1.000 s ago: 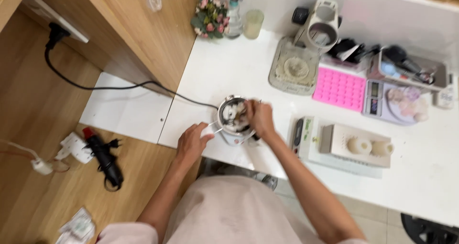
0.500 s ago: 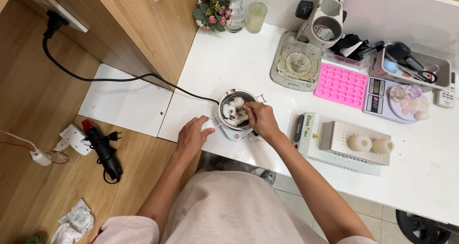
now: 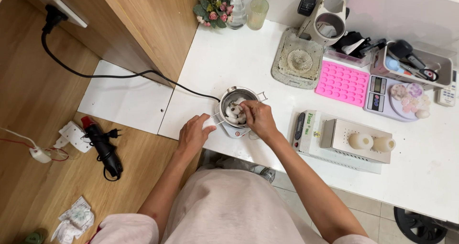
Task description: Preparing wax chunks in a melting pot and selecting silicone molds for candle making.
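Looking down from the head camera, a small metal pot [image 3: 235, 106] sits near the middle of the frame, close to the front edge of a white counter [image 3: 229, 62]. It is round and shiny, filled with white lumps [image 3: 234, 112], and rests on a small white base with a red spot at its front. A thin handle sticks out toward the lower left. The left hand [image 3: 194, 136] is curled closed around the end of that handle, just left of the pot. The right hand [image 3: 255, 119] reaches over the pot's right rim, its fingertips [image 3: 244, 111] pinched narrowly together among the white lumps; whether they grip one I cannot tell. A black cord [image 3: 119, 76] runs from the pot toward the upper left. At the right lie a pink mould [image 3: 341, 84] and two pale candles [image 3: 372, 142].
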